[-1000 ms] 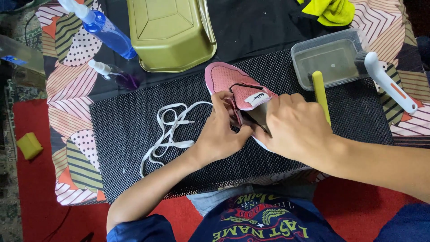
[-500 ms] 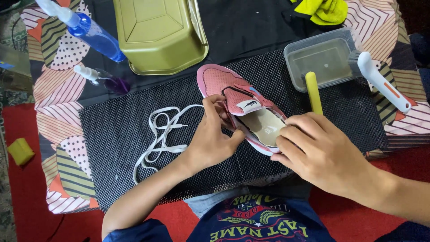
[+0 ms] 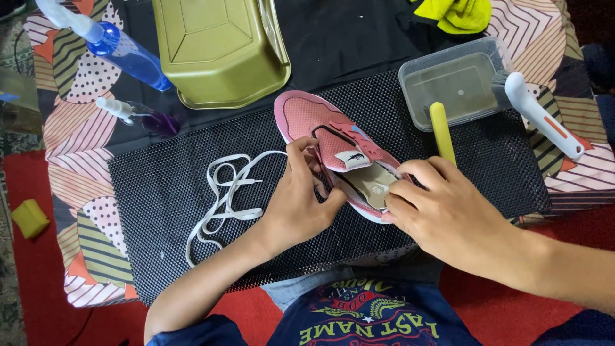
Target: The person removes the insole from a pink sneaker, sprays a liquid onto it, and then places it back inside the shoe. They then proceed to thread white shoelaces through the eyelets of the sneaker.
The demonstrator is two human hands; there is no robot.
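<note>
While I look down from above, one pink shoe point(image 3: 320, 125) lies on a black mesh mat point(image 3: 160, 186), its long axis running diagonally: the toe points up and to the left toward the olive-green tray point(image 3: 218, 51), the heel down and to the right toward me. My left hand point(image 3: 298, 205) grips the near side of the shoe at the opening, fingers closed on its edge beside the raised tongue. My right hand point(image 3: 448, 214) covers the heel end, fingertips pinched on the pale insole point(image 3: 371, 182) showing inside; the heel itself is hidden under this hand. Just left of the shoe, one white lace point(image 3: 224, 198) lies loose in loops on the mat. Right of the shoe stands one clear plastic tub point(image 3: 458, 80), with one yellow stick-like tool point(image 3: 441, 131) beside it, its lower end hidden behind my fingers, and one white-handled tool point(image 3: 544, 115) further right. Left of the tray lie two spray bottles, one blue point(image 3: 115, 48) and cut off by the frame edge, one smaller and purple point(image 3: 138, 116). One yellow cloth point(image 3: 458, 13) is cut off above the tub, and one yellow sponge point(image 3: 29, 218) sits far left of the mat.
</note>
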